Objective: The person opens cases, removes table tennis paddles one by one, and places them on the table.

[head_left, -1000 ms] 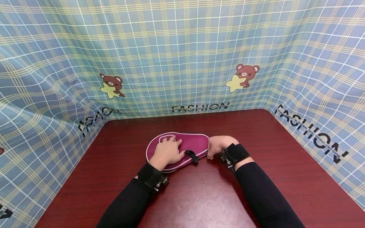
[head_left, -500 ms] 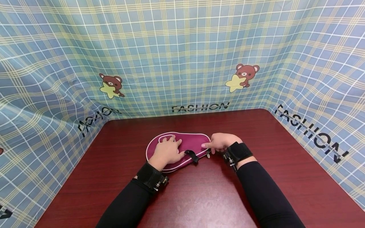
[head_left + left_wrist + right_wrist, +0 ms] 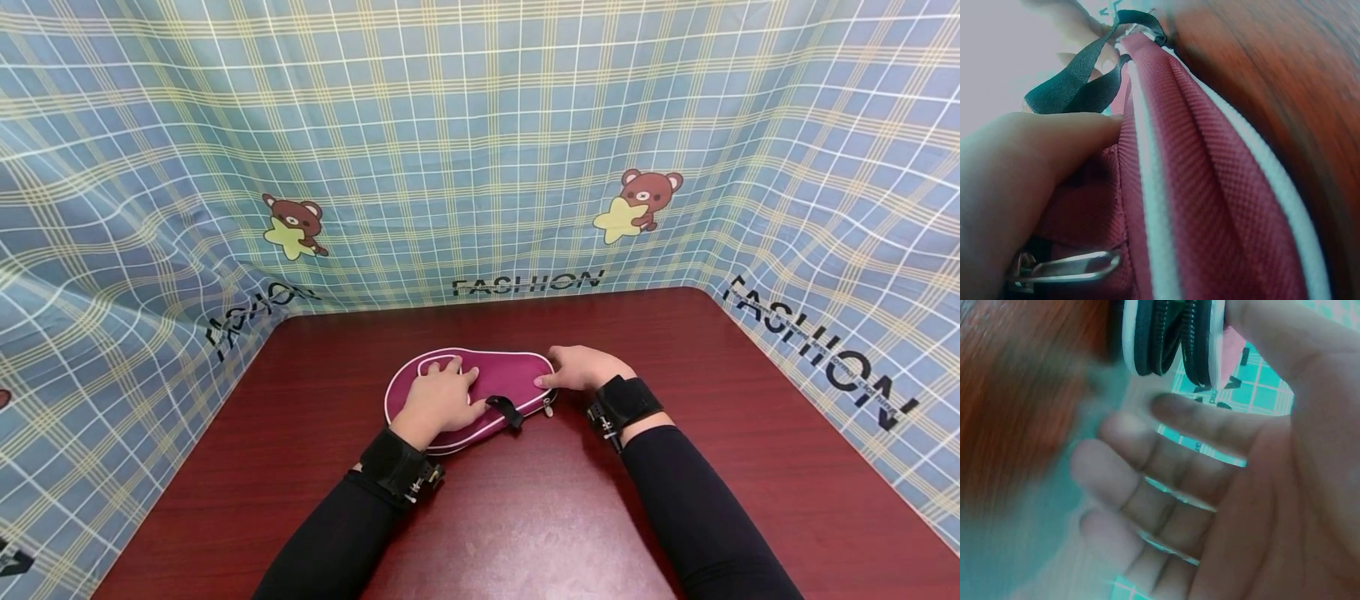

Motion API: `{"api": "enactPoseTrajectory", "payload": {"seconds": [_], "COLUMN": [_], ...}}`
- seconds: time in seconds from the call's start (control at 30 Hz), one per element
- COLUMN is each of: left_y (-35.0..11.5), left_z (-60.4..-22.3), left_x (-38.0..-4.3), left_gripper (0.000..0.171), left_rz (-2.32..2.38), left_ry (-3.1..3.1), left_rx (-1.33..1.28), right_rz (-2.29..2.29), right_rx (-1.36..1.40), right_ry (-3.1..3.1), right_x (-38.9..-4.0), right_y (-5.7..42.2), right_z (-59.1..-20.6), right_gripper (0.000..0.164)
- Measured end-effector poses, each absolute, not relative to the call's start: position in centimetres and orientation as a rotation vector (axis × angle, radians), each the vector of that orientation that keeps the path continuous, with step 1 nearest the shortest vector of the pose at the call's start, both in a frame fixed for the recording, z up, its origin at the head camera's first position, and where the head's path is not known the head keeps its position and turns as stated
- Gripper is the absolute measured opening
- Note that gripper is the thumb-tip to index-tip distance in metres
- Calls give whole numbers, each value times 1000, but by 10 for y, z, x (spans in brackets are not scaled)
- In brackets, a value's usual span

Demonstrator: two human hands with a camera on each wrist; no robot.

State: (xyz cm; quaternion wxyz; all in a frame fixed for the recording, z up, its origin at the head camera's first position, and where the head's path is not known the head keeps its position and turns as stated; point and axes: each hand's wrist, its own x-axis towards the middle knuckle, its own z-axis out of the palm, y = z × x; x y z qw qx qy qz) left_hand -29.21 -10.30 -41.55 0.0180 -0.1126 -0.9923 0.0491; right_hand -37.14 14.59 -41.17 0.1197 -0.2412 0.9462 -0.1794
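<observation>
A magenta table tennis paddle case (image 3: 510,371) with white piping lies on the table, its round part to the left. My left hand (image 3: 438,404) rests on the round part with fingers spread. In the left wrist view its thumb (image 3: 1041,150) lies by the case's side edge, near a metal pocket zip pull (image 3: 1075,265). At the narrow end, my right hand (image 3: 588,368) has its thumb over the top edge. The right wrist view shows its fingers (image 3: 1166,481) loosely bent, apart from the case, and zipper teeth (image 3: 1175,337) parted at that end. A zip pull (image 3: 548,408) hangs there.
A black strap loop (image 3: 504,408) sticks out from the case's near side. The dark red table (image 3: 750,442) is bordered at the back and sides by a checked cloth (image 3: 480,167) with printed bears.
My right hand has let go of the zip pull at the narrow end and shifted slightly back and up, its thumb now on the case's top. The left hand has stayed put.
</observation>
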Motion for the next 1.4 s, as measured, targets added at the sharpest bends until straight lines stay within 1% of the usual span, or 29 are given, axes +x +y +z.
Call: {"api": "enactPoseTrajectory", "payload": {"seconds": [0.13, 0.23, 0.47, 0.83, 0.93, 1.0, 1.07, 1.13, 1.2, 1.3, 1.4], "left_y": [-102, -102, -106, -112, -113, -113, -112, -111, -109, -106, -105], "left_z": [-415, -415, -420, -422, -424, -425, -428, -428, -426, -420, -416], "left_x": [-292, -292, -296, -301, -302, -303, -303, -303, -301, -296, -293], "left_gripper": [67, 67, 66, 64, 64, 64, 65, 68, 71, 78, 82], "left_rz": [159, 165, 187, 131, 131, 130, 126, 118, 88, 33, 16], "left_ry": [-3085, -3070, -3026, -2991, -2996, -3005, -3014, -3032, -3048, -3064, -3061], "left_rx": [-352, -360, -406, -497, -498, -491, -473, -429, -355, -218, -152], "right_rz": [-591, -615, -689, -709, -715, -711, -696, -680, -669, -673, -685], "right_rx": [-905, -966, -867, -810, -802, -859, -932, -1015, -1052, -1016, -974], "right_ry": [2766, 2741, 2698, 2631, 2611, 2617, 2632, 2640, 2632, 2604, 2590], "right_x": [-374, -373, -370, -368, -369, -370, -370, -371, -372, -373, -373], "right_y": [143, 140, 141, 143, 143, 143, 143, 142, 140, 139, 139], "right_z": [-412, -412, -410, -406, -408, -410, -410, -410, -410, -410, -409], "right_gripper": [66, 64, 60, 54, 56, 61, 68, 72, 72, 67, 65]}}
